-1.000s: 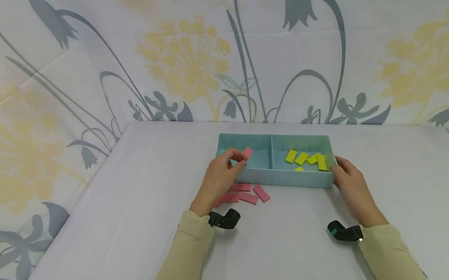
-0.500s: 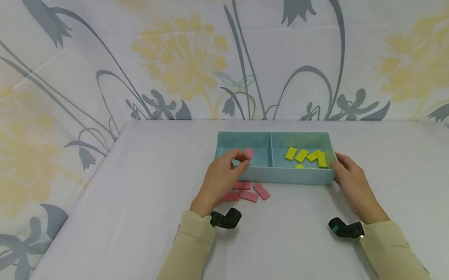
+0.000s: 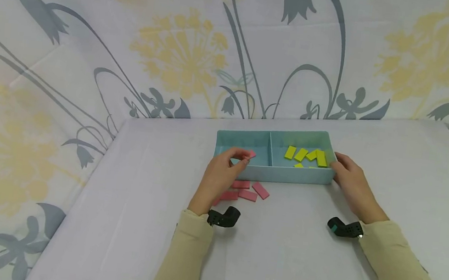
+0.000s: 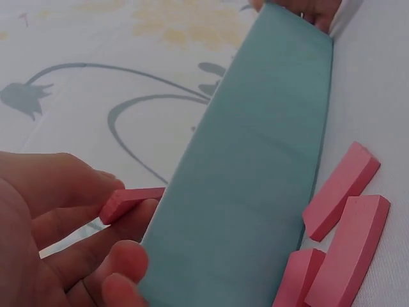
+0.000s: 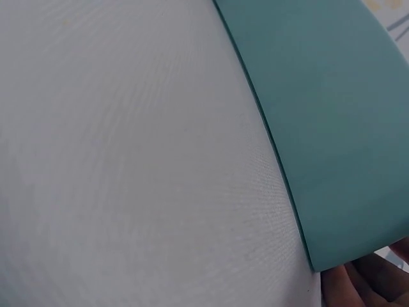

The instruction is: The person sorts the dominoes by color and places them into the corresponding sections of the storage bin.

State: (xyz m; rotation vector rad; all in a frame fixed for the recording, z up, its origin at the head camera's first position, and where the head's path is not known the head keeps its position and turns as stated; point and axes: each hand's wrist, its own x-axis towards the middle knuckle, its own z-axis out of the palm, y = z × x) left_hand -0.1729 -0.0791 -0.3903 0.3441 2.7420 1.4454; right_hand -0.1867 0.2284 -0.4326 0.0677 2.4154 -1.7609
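Note:
My left hand [image 3: 223,167] pinches a pink block [image 4: 131,201] between thumb and fingers, over the left compartment of a teal two-part box [image 3: 287,176]. In the left wrist view the block's far end passes behind the box's rim. My right hand [image 3: 352,182] grips the box's right end near its front corner, thumb at the rim and fingers along the outer side. Several yellow blocks [image 3: 300,154] lie in the right compartment. More pink blocks [image 3: 247,195] lie on the table before the box, some partly hidden behind the left hand.
A white cloth covers the table [image 3: 286,258]. Behind and to the left rises a flower-printed cloth [image 3: 184,52]. A divider [image 3: 271,149] splits the box. Each wrist wears a black camera mount [image 3: 224,216].
The pink block in my left hand has tipped from upright to flatter and sits slightly lower over the left compartment. My right hand keeps its grip on the box.

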